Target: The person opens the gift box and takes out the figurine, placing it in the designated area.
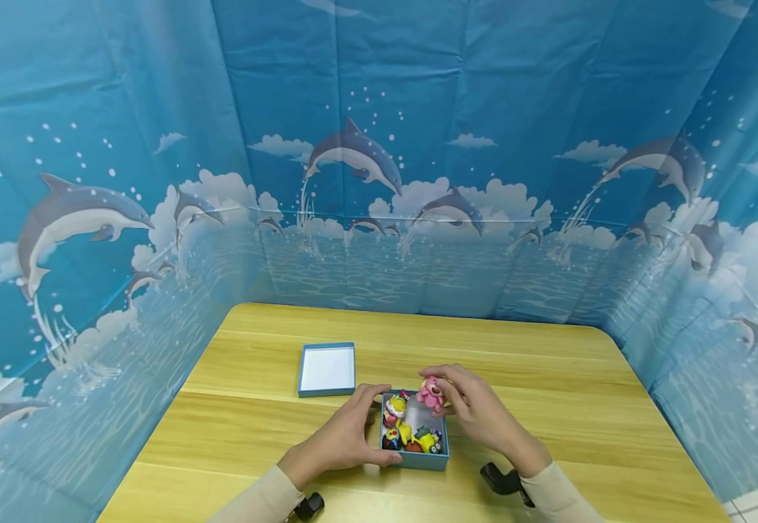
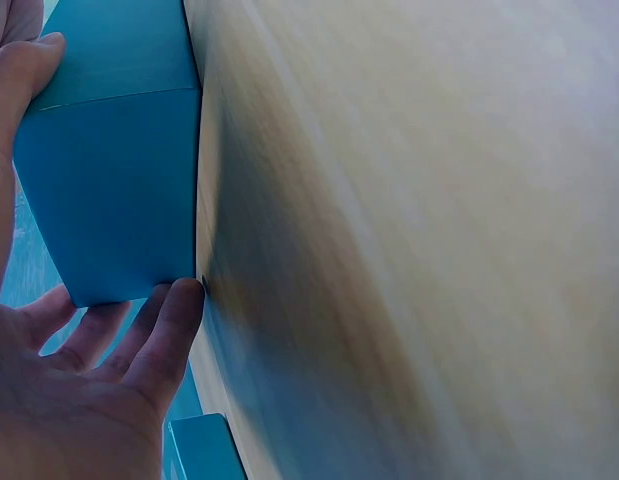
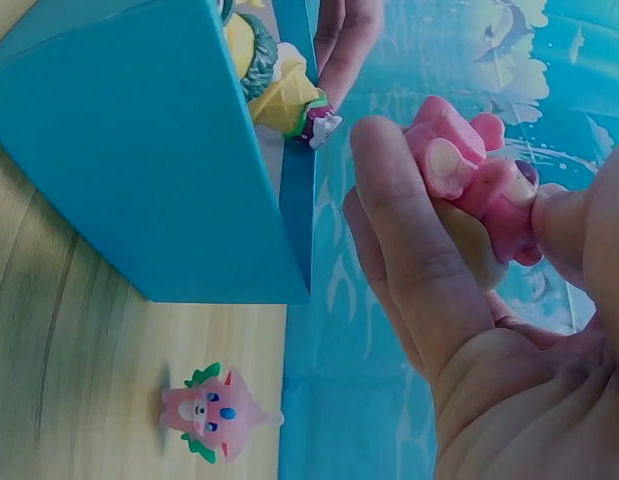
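A blue open-topped box sits on the table, holding several small toy figurines, among them a yellow one and one with a yellow-and-white top. My left hand grips the box from its left side, thumb at the near corner and fingers at the far one. Over the box's far right part, my right hand pinches a pink bear figurine between thumb and fingers. In the right wrist view the bear's pink ears and a yellowish part show, while the palm side hides the rest.
The white-lined box lid lies on the wooden table, behind and left of the box. A pink figurine with green parts stands on the table beside the box. A dolphin-printed curtain surrounds the table's far sides.
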The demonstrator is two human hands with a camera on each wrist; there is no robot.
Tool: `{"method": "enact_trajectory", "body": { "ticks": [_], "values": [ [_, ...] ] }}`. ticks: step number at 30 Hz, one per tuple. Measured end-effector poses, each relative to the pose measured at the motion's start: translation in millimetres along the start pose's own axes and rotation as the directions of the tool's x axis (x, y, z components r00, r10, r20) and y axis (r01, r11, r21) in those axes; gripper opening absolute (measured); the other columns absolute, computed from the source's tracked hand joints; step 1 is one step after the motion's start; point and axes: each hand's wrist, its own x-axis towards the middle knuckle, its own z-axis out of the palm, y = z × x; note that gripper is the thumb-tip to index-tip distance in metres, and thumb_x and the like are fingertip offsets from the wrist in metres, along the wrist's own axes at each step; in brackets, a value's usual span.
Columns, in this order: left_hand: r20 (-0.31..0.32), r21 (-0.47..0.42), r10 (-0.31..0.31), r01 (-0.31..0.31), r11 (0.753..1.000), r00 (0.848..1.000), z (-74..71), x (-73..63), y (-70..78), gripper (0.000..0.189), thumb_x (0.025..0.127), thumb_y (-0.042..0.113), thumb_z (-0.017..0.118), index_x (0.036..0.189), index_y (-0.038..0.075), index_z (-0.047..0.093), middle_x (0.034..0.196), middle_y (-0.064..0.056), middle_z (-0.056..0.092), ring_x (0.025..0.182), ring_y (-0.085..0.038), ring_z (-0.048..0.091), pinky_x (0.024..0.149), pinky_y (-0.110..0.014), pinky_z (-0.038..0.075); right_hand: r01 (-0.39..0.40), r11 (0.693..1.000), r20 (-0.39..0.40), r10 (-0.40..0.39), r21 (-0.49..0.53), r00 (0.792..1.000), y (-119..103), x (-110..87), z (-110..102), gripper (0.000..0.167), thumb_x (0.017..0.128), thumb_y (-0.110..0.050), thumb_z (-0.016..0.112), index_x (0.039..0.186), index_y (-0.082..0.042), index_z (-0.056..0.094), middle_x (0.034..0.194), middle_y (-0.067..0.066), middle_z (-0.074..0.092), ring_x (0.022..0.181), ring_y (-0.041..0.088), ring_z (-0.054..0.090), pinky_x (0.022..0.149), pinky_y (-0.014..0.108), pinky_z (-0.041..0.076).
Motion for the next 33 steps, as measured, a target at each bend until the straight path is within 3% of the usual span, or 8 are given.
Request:
{"method": "enact_trajectory", "body": {
  "ticks": [6, 12, 15, 17, 22, 29, 33],
  "values": [
    [-0.002, 0.010, 0.007, -0.007, 1.000, 1.000, 1.4, -0.4, -1.0, 0.125, 0.087, 0.073, 0.096, 0.182, 0.020, 0.033, 0.173, -0.004, 0.049, 0.151, -0.026, 0.061, 0.129, -0.059, 0.054, -0.040, 0.999, 0.003, 0.040, 0.035, 0.999, -0.4, -2.5, -4.3, 0.039, 0.128, -0.025, 0.047, 0.159, -0.013, 0.068, 0.145, 0.021, 0.071, 0.104, 0.021, 0.082, 0.088, 0.033, 0.072],
    [0.001, 0.001, 0.001, -0.001, 1.000, 1.000, 2.2, -0.5, -2.2, 0.126, 0.086, 0.075, 0.095, 0.182, 0.022, 0.033, 0.173, -0.001, 0.049, 0.151, -0.023, 0.060, 0.129, -0.057, 0.054, -0.060, 0.997, -0.012, 0.061, 0.042, 0.998, -0.5, -3.9, -8.5, 0.040, 0.128, -0.029, 0.048, 0.158, -0.012, 0.068, 0.140, 0.020, 0.074, 0.097, 0.015, 0.083, 0.089, 0.042, 0.072],
    [-0.001, -0.002, 0.000, 0.000, 1.000, 1.000, 2.3, -0.6, -2.9, 0.126, 0.086, 0.075, 0.095, 0.182, 0.022, 0.033, 0.174, -0.001, 0.048, 0.153, -0.024, 0.059, 0.129, -0.057, 0.054, -0.060, 0.998, -0.024, 0.061, 0.028, 0.998, -0.3, -4.3, -10.0, 0.037, 0.126, -0.028, 0.055, 0.157, -0.014, 0.069, 0.136, 0.017, 0.076, 0.097, 0.014, 0.082, 0.088, 0.044, 0.073],
    [-0.003, -0.002, 0.002, -0.002, 1.000, 1.000, 2.4, -0.8, -3.2, 0.126, 0.086, 0.075, 0.095, 0.182, 0.021, 0.033, 0.174, -0.002, 0.048, 0.153, -0.025, 0.059, 0.129, -0.057, 0.054, -0.058, 0.998, -0.042, 0.058, -0.001, 0.997, -0.6, -4.8, -10.2, 0.037, 0.121, -0.029, 0.066, 0.155, -0.016, 0.070, 0.134, 0.013, 0.078, 0.100, 0.015, 0.082, 0.086, 0.041, 0.072],
    [-0.004, 0.002, 0.006, -0.006, 1.000, 1.000, 2.6, -0.5, -3.1, 0.126, 0.086, 0.076, 0.095, 0.182, 0.021, 0.033, 0.174, -0.002, 0.048, 0.155, -0.025, 0.058, 0.130, -0.058, 0.053, -0.053, 0.998, -0.068, 0.050, -0.044, 0.996, 1.3, -6.7, -12.0, 0.055, 0.101, -0.029, 0.093, 0.151, -0.019, 0.072, 0.141, 0.012, 0.077, 0.110, 0.018, 0.083, 0.085, 0.027, 0.070],
    [-0.005, 0.007, 0.005, -0.005, 1.000, 1.000, 2.7, -0.3, -3.2, 0.126, 0.086, 0.076, 0.095, 0.182, 0.022, 0.033, 0.175, -0.001, 0.048, 0.156, -0.026, 0.057, 0.131, -0.059, 0.052, -0.066, 0.997, -0.084, 0.063, -0.041, 0.994, 4.9, -10.3, -16.5, 0.060, 0.094, -0.018, 0.100, 0.147, -0.019, 0.073, 0.144, 0.016, 0.076, 0.115, 0.024, 0.084, 0.085, 0.024, 0.069],
    [-0.002, 0.006, 0.002, -0.002, 1.000, 1.000, 2.8, -0.4, -3.5, 0.127, 0.086, 0.075, 0.095, 0.182, 0.022, 0.033, 0.174, -0.001, 0.048, 0.155, -0.026, 0.058, 0.130, -0.059, 0.053, -0.072, 0.995, -0.094, 0.066, -0.069, 0.993, 5.5, -12.7, -19.2, 0.058, 0.095, -0.016, 0.099, 0.147, -0.019, 0.073, 0.140, 0.014, 0.078, 0.110, 0.017, 0.083, 0.083, 0.025, 0.070]
  ]
}}
